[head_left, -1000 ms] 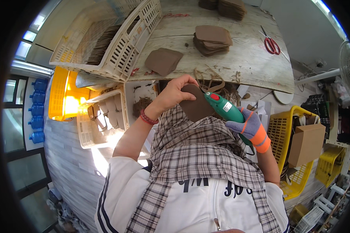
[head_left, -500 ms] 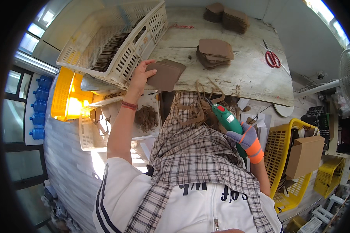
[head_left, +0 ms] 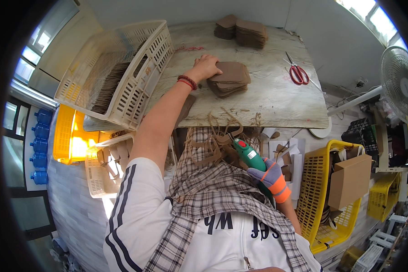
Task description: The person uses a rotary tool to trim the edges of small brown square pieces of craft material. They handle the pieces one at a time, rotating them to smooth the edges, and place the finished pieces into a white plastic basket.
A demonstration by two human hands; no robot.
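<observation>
My bare left hand (head_left: 205, 67) reaches across the worktable to a stack of brown flat pieces with rounded corners (head_left: 231, 78). Its thumb and fingers close at the far left corner of the top piece; the fingertips are partly hidden. Other brown pieces (head_left: 185, 110) lie near the table's front edge, half covered by my left forearm. In a grey and orange glove, my right hand (head_left: 269, 177) is wrapped round a green hand-held power tool (head_left: 249, 155) with a red switch. The tool's tip is among curled brown offcut strips (head_left: 222, 141) over my lap.
A white slatted crate (head_left: 133, 93) with a row of brown pieces stands on the table's left. Further stacks (head_left: 251, 34) sit at the back, red-handled scissors (head_left: 298, 75) at the right. A yellow basket (head_left: 313, 195) and a fan (head_left: 401, 79) are to my right.
My left hand has left the brown pieces near the front edge and moved far and right to the stack. The right hand still holds the power tool; the whole view has shifted.
</observation>
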